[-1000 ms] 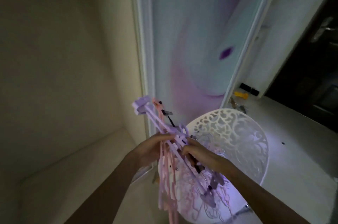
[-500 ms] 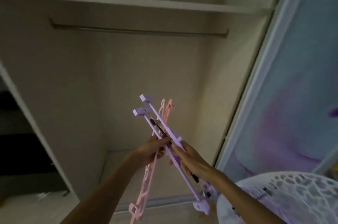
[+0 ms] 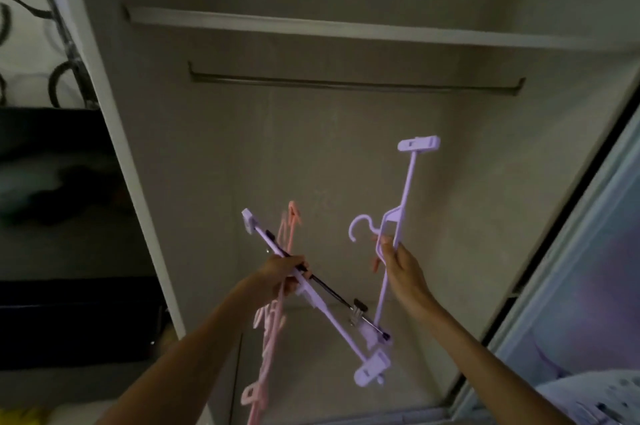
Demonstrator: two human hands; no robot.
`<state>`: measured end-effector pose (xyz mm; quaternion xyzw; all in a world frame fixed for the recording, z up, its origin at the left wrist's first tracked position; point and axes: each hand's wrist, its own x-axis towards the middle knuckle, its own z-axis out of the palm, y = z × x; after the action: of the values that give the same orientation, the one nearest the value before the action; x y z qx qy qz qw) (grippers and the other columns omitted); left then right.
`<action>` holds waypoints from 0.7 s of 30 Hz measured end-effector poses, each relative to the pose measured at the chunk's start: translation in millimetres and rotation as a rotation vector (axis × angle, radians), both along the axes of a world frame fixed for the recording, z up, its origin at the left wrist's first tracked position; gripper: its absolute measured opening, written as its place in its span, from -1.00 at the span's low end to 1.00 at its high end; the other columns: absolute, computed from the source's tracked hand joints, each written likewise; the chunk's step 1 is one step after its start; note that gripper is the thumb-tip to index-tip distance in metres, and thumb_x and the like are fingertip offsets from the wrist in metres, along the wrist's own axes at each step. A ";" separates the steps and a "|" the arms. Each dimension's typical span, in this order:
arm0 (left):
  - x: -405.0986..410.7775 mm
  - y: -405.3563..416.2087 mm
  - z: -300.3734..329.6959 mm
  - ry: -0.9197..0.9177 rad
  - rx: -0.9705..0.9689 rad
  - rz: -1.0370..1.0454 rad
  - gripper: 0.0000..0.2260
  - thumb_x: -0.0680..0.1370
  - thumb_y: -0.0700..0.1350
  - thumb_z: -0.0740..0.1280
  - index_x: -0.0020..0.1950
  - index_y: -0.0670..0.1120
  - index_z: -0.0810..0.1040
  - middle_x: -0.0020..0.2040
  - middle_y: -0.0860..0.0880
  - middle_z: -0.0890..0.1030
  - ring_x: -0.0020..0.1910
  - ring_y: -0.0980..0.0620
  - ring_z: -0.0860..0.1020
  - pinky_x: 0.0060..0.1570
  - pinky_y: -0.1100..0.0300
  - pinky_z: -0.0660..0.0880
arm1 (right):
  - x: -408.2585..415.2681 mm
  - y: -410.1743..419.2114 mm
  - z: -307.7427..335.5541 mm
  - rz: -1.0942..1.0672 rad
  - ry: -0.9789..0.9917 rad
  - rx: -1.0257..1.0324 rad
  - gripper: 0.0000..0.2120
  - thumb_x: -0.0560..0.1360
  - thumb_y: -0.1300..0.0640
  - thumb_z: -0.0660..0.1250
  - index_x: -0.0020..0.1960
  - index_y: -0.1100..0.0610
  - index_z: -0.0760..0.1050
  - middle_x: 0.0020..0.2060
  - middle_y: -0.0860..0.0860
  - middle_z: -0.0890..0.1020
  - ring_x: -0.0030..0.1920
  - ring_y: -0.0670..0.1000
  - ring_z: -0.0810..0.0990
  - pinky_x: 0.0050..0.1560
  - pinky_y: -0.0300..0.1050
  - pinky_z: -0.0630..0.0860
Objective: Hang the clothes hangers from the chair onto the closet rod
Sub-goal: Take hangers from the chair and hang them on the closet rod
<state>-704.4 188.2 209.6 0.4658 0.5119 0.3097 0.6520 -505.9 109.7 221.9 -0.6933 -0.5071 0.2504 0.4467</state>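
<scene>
My right hand (image 3: 401,268) grips a single lilac clip hanger (image 3: 403,209) near its hook, held nearly upright, hook pointing left. My left hand (image 3: 282,274) holds the bundle of hangers (image 3: 311,293): a lilac clip hanger, a black one with metal clips, and several pink ones hanging down (image 3: 268,338). The bare closet rod (image 3: 346,83) runs across the closet above both hands, under a shelf. A corner of the white lace-pattern chair (image 3: 602,400) shows at bottom right.
The closet shelf (image 3: 346,27) sits just above the rod. A white closet side panel (image 3: 117,147) stands at left, with dark shelves beyond it. The sliding door (image 3: 595,251) with a purple pattern bounds the right side.
My right hand has pulled one lilac hanger out of the bundle and lifted it to the right. My view has tilted up toward the rod; the chair has dropped to the corner.
</scene>
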 end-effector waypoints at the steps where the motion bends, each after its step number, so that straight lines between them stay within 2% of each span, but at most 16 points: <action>1: -5.1 8.8 0.6 0.021 -0.014 0.003 -0.69 0.61 -0.28 0.17 -0.35 -0.22 0.41 -0.66 -0.02 0.50 -0.76 0.15 0.41 -0.75 0.42 0.25 | -1.7 7.6 -1.3 0.019 0.036 0.014 -0.67 0.62 -0.01 0.04 -0.13 0.15 0.45 -0.32 0.04 0.50 -0.37 -0.10 0.43 -0.49 -0.47 0.34; 4: -17.9 38.4 3.3 0.062 -0.049 0.019 -0.69 0.60 -0.27 0.19 -0.36 -0.22 0.41 -0.68 -0.01 0.48 -0.78 0.16 0.36 -0.75 0.45 0.21 | -3.7 29.7 -1.1 0.057 0.188 0.069 -0.86 0.60 0.06 0.16 0.07 0.00 0.48 -0.32 0.04 0.57 -0.45 -0.16 0.44 -0.49 -0.44 0.34; 6: -22.6 55.8 3.4 0.101 -0.054 0.038 -0.65 0.60 -0.27 0.19 -0.40 -0.22 0.39 -0.71 0.00 0.43 -0.80 0.17 0.30 -0.75 0.47 0.17 | 1.9 45.0 0.8 0.031 0.242 0.086 -0.82 0.57 0.11 0.23 0.15 -0.01 0.49 -0.35 0.05 0.59 -0.57 -0.20 0.42 -0.54 -0.38 0.35; 10: -23.4 81.0 -0.2 0.143 0.021 0.148 -0.64 0.59 -0.27 0.20 -0.42 -0.21 0.37 -0.76 -0.01 0.39 -0.83 0.18 0.28 -0.77 0.48 0.15 | 23.0 70.8 4.2 -0.039 0.259 0.034 -0.79 0.52 0.17 0.32 0.11 0.23 0.57 -0.42 0.02 0.62 -0.51 -0.16 0.59 -0.45 -0.33 0.54; 11: -22.9 86.7 -1.7 0.125 0.022 0.155 -0.65 0.59 -0.27 0.19 -0.42 -0.21 0.37 -0.75 -0.01 0.40 -0.82 0.18 0.30 -0.76 0.48 0.16 | 27.9 78.9 5.2 -0.032 0.281 0.040 -0.81 0.51 0.20 0.33 0.11 0.21 0.56 -0.42 -0.01 0.63 -0.47 -0.14 0.62 -0.39 -0.30 0.59; 13: -22.9 92.9 -3.8 0.104 -0.004 0.156 -0.65 0.60 -0.26 0.18 -0.40 -0.21 0.37 -0.73 -0.02 0.42 -0.80 0.16 0.34 -0.74 0.49 0.18 | 32.2 91.6 8.4 -0.001 0.269 0.046 -0.86 0.51 0.23 0.33 0.02 0.03 0.49 -0.37 -0.02 0.64 -0.38 -0.10 0.64 -0.24 -0.19 0.64; 16: -20.7 108.5 -1.8 0.110 -0.030 0.155 -0.66 0.61 -0.27 0.15 -0.38 -0.22 0.37 -0.72 -0.01 0.43 -0.78 0.15 0.38 -0.73 0.50 0.19 | 23.8 120.2 22.4 0.080 0.213 0.053 -0.84 0.54 0.23 0.28 -0.16 0.00 0.43 -0.31 0.00 0.59 -0.25 -0.01 0.62 -0.03 -0.01 0.59; 19: -20.1 121.4 2.9 0.176 -0.023 0.132 -0.68 0.61 -0.30 0.14 -0.37 -0.22 0.36 -0.70 0.00 0.44 -0.78 0.15 0.40 -0.74 0.50 0.19 | 1.2 147.7 35.5 0.108 0.183 0.206 -0.82 0.55 0.21 0.26 -0.18 -0.01 0.44 -0.35 -0.09 0.62 -0.26 -0.09 0.64 -0.04 0.02 0.58; 21: -24.1 134.4 1.9 0.172 -0.037 0.138 -0.69 0.60 -0.31 0.15 -0.35 -0.23 0.37 -0.66 -0.03 0.46 -0.76 0.13 0.42 -0.72 0.48 0.21 | -13.4 171.9 44.4 0.132 0.081 0.254 -0.88 0.56 0.03 0.24 -0.15 -0.08 0.44 -0.27 -0.10 0.66 -0.17 -0.06 0.66 0.01 0.06 0.59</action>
<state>-728.5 322.5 211.4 0.4422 0.6026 0.3033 0.5910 -519.3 281.6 266.4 -0.5857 -0.5607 0.2406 0.5335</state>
